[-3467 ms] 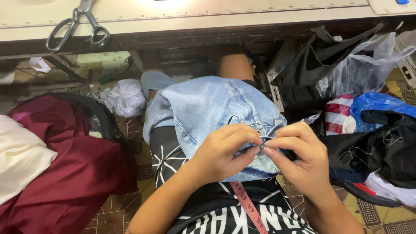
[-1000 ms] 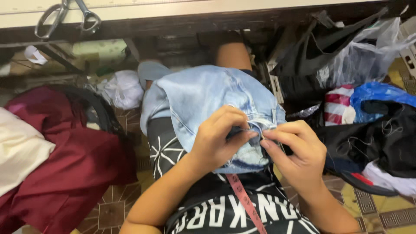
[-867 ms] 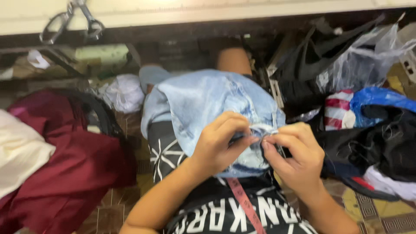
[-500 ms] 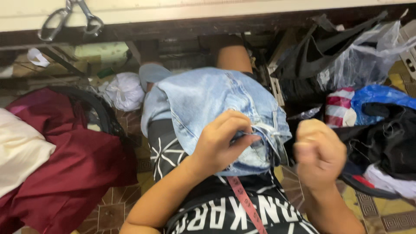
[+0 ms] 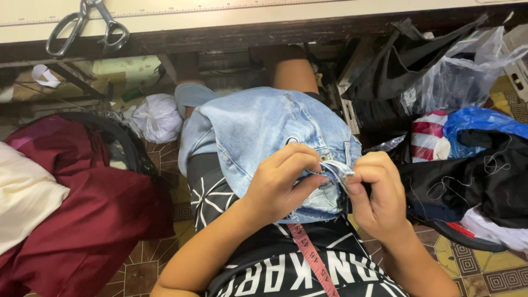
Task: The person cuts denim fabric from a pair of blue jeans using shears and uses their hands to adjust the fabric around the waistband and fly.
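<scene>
Both hands are pinched onto the same spot of a light blue denim garment [image 5: 264, 132] that's draped over the person's lap. The left hand [image 5: 280, 184] has its fingers curled over the fabric, squeezing the waistband area just left of the pinch. The right hand [image 5: 377, 192] is closed tight on the little folded bit of denim sticking out between the two hands, thumb pressed against it. There might be a small tool tucked in the right fist, but it's too hidden to say.

Room to move around the grip is pretty tight. Just right of it, nearly touching the right hand, is a heap of black cloth [image 5: 473, 181] with loose threads on it. Beyond that, up and to the right, sit a blue plastic bag [image 5: 478, 121], a red-and-white striped bag [image 5: 429, 140] and a black bag [image 5: 418, 66]. Directly above the grip the denim runs up to the dark edge of a work table [image 5: 275, 22], with scissors [image 5: 82, 25] lying on it far up and left. Well off to the left is a maroon cloth [image 5: 93, 220] pile with a cream cloth [image 5: 25, 203] on it, and a white bundle [image 5: 157, 118]. Below the grip a pink measuring tape [image 5: 311, 258] hangs down the person's black printed shirt. The floor is patterned tile [image 5: 489, 269], showing only in small patches.
</scene>
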